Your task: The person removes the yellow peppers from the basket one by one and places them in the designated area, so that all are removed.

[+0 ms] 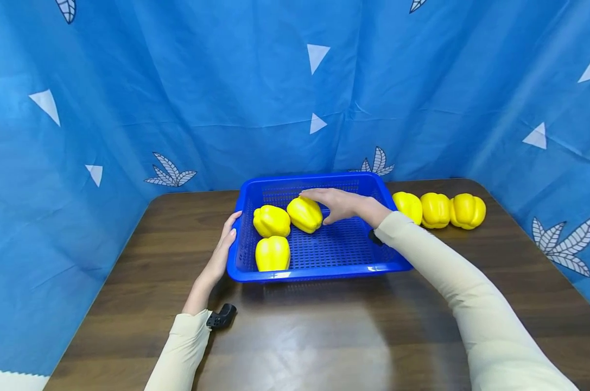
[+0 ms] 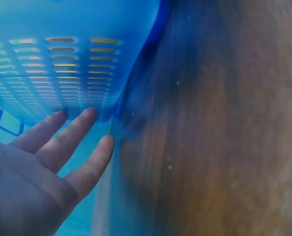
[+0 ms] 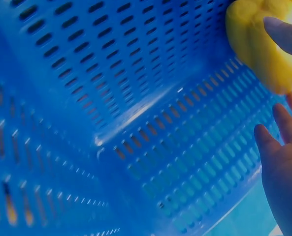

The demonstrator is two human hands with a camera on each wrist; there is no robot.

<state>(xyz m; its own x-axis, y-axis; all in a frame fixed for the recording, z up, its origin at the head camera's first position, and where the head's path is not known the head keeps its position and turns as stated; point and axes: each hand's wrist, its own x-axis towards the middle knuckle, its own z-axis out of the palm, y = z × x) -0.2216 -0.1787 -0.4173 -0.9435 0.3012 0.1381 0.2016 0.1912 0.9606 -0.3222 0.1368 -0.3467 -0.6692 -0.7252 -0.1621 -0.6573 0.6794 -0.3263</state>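
My left hand (image 1: pixel 221 250) lies along the left outer side of a blue plastic basket (image 1: pixel 319 276). In the left wrist view its spread, nearly straight fingers (image 2: pixel 69 140) reach the slotted wall. Inside the basket my right hand (image 1: pixel 341 203) arches over a yellow bell pepper (image 1: pixel 305 215), with long fingers over its top and the thumb beside its right side. The right wrist view shows digits on two sides of this pepper (image 3: pixel 264 49), spread rather than wrapped round it. Two more yellow bell peppers, a rear one (image 1: pixel 271 221) and a front one (image 1: pixel 273 253), sit at the basket's left end.
Three yellow bell peppers, the nearest (image 1: pixel 408 206), the middle one (image 1: pixel 435 210) and the outermost (image 1: pixel 468 211), stand in a row right of the basket, partly behind my right forearm. A brown wooden table (image 1: pixel 314 331) carries everything. A blue patterned curtain (image 1: pixel 255 92) hangs behind.
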